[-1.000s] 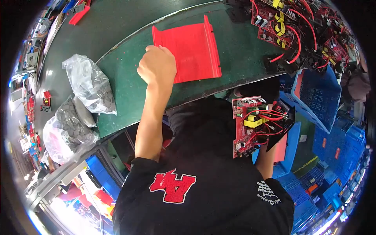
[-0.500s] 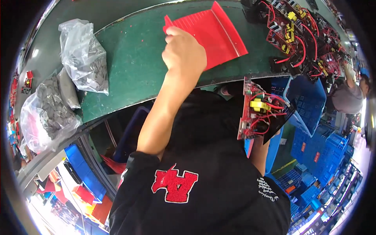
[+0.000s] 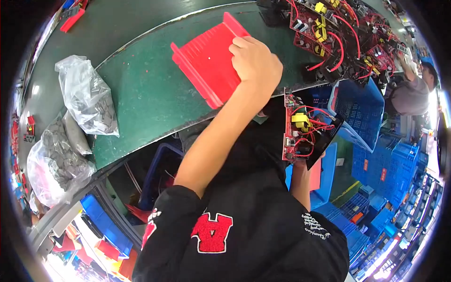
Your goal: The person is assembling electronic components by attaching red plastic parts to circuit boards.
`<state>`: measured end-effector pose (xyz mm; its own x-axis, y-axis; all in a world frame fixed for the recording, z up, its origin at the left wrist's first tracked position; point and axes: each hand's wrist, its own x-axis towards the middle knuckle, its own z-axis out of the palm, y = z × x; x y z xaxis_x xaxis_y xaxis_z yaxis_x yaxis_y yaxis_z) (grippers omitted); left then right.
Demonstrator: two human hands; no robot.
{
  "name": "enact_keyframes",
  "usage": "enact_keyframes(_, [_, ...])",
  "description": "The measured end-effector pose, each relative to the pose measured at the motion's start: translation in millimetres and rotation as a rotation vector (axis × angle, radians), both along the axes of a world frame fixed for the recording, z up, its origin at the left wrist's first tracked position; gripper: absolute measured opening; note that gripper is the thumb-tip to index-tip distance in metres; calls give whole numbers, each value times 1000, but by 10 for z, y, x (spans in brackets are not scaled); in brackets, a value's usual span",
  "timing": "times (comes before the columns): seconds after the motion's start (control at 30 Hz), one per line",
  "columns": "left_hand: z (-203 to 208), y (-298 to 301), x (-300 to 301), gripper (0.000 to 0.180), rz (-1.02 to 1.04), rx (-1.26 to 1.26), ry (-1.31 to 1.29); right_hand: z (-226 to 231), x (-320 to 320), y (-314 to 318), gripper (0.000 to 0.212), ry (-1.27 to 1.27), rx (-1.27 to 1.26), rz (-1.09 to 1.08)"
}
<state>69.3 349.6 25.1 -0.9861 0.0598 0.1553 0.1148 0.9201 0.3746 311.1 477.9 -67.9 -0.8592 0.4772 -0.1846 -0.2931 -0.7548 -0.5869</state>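
A red plastic shell (image 3: 211, 61), with raised side walls and a ribbed surface, lies on the green bench top (image 3: 145, 89). My left hand (image 3: 256, 58) is closed on its right edge, fingers curled over the wall. To the right, beyond the bench's near edge, my right hand (image 3: 301, 168) holds up a red circuit board (image 3: 289, 127). The board carries a yellow transformer (image 3: 300, 121), red wires and a black plate (image 3: 324, 141). Most of my right hand is hidden behind the board.
Clear bags of grey parts (image 3: 89, 96) lie at the bench's left. More wired circuit boards (image 3: 324, 35) are heaped at the back right. Blue crates (image 3: 359, 113) stand low on the right. A co-worker (image 3: 413, 91) is at the far right. Further back, a red tray (image 3: 73, 19) sits at left.
My left hand has gone from the red shell's left wall to its right edge. The shell has turned and shifted left. The right hand still holds the circuit board.
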Motion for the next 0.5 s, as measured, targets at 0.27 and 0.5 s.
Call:
enact_keyframes(0.27, [72, -1175, -22, 17, -510, 253, 68, 55, 37, 146, 97, 65, -68, 142])
enact_keyframes(0.5, [158, -1357, -238, 21, -678, 149, 46, 79, 33, 65, 104, -37, 15, 39])
